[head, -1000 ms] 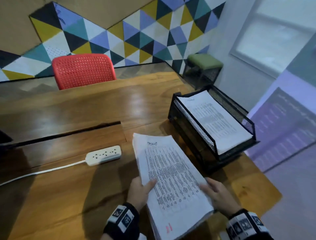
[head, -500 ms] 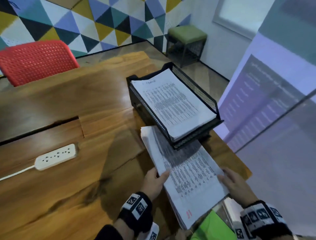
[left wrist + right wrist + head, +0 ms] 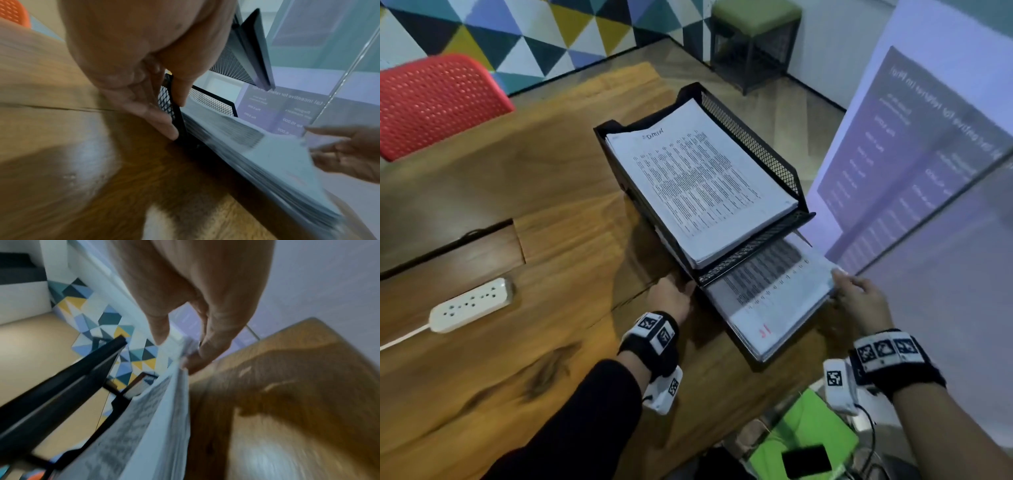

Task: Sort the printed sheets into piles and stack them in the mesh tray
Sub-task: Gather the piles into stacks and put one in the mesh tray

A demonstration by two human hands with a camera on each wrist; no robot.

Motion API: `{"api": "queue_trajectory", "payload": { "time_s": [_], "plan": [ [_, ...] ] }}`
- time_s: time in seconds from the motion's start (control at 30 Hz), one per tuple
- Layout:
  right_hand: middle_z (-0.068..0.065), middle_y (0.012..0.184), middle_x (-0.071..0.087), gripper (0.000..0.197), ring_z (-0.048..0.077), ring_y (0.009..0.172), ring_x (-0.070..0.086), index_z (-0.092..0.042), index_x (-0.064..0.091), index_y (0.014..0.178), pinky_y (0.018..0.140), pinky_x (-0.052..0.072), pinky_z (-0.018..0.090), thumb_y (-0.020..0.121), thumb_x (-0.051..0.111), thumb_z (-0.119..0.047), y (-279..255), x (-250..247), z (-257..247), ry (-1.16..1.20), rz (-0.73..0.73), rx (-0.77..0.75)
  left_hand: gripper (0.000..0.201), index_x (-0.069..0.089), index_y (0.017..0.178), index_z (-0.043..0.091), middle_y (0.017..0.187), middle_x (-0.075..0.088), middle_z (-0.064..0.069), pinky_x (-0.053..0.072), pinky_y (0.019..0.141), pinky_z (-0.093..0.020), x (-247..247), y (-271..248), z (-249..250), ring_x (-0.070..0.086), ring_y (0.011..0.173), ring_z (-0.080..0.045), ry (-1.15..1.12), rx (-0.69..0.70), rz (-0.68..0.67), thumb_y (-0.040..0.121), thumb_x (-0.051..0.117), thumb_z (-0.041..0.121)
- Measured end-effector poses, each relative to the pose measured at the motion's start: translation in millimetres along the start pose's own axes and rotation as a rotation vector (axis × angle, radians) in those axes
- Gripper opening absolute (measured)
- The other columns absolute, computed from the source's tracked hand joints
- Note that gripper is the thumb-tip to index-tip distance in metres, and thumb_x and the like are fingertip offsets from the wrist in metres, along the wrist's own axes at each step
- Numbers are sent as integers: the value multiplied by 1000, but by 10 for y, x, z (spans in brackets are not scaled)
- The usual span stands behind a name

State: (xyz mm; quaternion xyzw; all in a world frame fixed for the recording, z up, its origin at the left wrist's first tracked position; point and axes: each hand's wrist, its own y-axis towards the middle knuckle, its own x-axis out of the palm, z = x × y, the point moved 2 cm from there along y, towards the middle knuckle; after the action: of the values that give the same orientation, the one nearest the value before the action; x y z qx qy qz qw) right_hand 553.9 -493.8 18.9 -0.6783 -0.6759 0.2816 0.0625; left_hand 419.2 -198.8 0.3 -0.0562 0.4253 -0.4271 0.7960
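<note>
A black two-tier mesh tray (image 3: 753, 147) stands on the wooden table. Its upper tier holds a stack of printed sheets (image 3: 702, 192). A second stack of printed sheets (image 3: 774, 301) lies partly inside the lower tier, with its near end sticking out towards me. My right hand (image 3: 852, 294) pinches that stack's right edge, thumb above and fingers below (image 3: 180, 352). At the lower tier's left front corner, my left hand (image 3: 671, 298) holds the mesh side wall (image 3: 209, 100), thumb inside and fingers outside (image 3: 176, 118).
A white power strip (image 3: 470, 305) with its cable lies on the left of the table near a cable slot (image 3: 448, 246). A red chair (image 3: 438, 102) and a green stool (image 3: 756, 17) stand beyond. A glass panel (image 3: 893, 171) rises on the right. A green item (image 3: 804, 428) sits below the table edge.
Both hands carried the stack from the table in front of me to the tray and slid it into the lower tier. My left hand let go of the sheets and took the tray wall.
</note>
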Motion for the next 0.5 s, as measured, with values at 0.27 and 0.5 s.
{"api": "queue_trajectory", "payload": {
  "time_s": [0.27, 0.5],
  "plan": [
    [16, 85, 62, 23, 18, 60, 56, 9, 60, 99, 36, 41, 12, 97, 54, -12, -56, 525, 161, -142, -105, 156, 26, 70, 104, 10, 78, 75, -8, 41, 46, -21, 86, 14, -15, 67, 56, -17, 52, -18, 30, 97, 57, 31],
    [15, 99, 63, 26, 29, 86, 63, 2, 61, 113, 66, 53, 26, 94, 57, -15, 57, 1175, -115, -234, -113, 58, 36, 68, 119, 12, 91, 76, -7, 57, 64, -32, 75, 32, -112, 73, 70, -22, -45, -33, -15, 96, 59, 38]
  ]
}}
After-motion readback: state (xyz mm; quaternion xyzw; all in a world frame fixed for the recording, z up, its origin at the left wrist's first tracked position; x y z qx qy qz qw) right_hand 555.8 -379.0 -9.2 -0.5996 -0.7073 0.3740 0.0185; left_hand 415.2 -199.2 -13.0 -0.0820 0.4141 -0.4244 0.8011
